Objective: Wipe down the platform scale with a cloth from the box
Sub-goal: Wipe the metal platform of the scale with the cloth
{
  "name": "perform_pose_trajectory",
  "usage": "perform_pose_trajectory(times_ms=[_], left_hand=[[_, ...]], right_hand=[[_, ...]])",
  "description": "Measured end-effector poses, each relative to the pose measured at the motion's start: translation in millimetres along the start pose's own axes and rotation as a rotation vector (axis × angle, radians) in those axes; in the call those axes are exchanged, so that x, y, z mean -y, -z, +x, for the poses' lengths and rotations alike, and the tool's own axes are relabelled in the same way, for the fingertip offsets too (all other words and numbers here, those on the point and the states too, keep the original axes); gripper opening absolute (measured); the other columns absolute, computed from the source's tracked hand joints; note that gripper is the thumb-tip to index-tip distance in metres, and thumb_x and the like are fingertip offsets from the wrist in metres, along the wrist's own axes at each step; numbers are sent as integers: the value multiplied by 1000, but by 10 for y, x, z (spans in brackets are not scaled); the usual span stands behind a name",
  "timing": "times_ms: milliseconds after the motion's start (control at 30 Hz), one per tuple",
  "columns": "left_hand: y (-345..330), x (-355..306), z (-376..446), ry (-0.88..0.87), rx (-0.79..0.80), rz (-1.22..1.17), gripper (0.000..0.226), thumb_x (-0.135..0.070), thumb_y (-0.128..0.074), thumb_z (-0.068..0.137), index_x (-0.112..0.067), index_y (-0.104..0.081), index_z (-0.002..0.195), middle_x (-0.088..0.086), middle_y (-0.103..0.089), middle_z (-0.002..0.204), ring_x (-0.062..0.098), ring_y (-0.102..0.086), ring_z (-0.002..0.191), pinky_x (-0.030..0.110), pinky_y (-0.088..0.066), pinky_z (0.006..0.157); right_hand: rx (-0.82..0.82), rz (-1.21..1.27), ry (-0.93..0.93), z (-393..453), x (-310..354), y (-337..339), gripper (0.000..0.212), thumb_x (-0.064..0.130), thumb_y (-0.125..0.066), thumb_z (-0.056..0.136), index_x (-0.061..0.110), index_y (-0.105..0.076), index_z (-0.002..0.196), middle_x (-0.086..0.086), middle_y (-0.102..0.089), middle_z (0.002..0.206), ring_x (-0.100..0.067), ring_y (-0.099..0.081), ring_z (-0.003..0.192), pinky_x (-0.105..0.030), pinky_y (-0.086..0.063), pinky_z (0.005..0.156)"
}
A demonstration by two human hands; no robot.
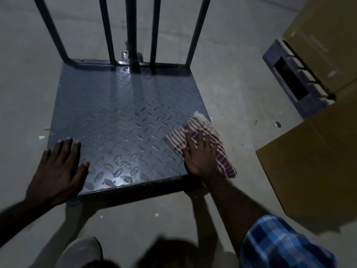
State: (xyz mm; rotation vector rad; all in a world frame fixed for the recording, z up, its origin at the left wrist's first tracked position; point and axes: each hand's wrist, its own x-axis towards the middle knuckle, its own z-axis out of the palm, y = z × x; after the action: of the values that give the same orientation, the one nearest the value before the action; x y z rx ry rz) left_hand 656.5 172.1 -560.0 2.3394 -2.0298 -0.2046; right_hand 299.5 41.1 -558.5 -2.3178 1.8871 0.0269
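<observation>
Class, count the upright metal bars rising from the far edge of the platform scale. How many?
5: far-left bar, second, thick centre post, fourth, far-right bar. Their tops run out of frame.

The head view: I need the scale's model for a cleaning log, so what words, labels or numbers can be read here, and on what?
None can be read.
Platform scale: only a tread pattern, no label in view.
Cardboard box: a faint mark on its side, too blurred to read.
Striped cloth: no text.
</observation>
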Motion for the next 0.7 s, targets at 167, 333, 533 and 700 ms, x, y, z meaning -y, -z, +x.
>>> perform_pose_trajectory(times_ms=[167,333,533,700], left_hand=[[5,-13,-5,10,-14,-29,74,-48,-26,90,4,-37,142,30,-34,148,49,-32,135,58,-25,106],[8,-17,2,24,-27,-30,73,-49,-27,90,1,-37,142,27,-34,149,46,-32,136,56,-26,107],[2,-12,1,40,-36,-47,73,-50,-27,90,-1,-36,144,24,-33,151,43,-31,138,54,-25,109],[-1,-13,7,37,-37,-58,73,-49,-28,90,-1,-36,144,25,-33,151,43,-31,138,54,-25,109]], right_hand=[[-13,72,324,31,-171,11,52,43,-25,102,41,-14,153,-6,-5,164,-27,-5,150,-51,-4,121],[-140,-3,-246,241,-13,-117,67,56,-21,90,32,-21,153,-21,-13,161,-41,-9,147,-65,-2,114],[-55,-43,68,565,200,-54,61,61,-18,95,41,-13,153,-14,-12,162,-38,-8,148,-64,0,114],[-42,-10,152,400,-30,-2,59,66,-23,93,53,-11,149,-4,-7,164,-30,-4,149,-64,-2,115]])
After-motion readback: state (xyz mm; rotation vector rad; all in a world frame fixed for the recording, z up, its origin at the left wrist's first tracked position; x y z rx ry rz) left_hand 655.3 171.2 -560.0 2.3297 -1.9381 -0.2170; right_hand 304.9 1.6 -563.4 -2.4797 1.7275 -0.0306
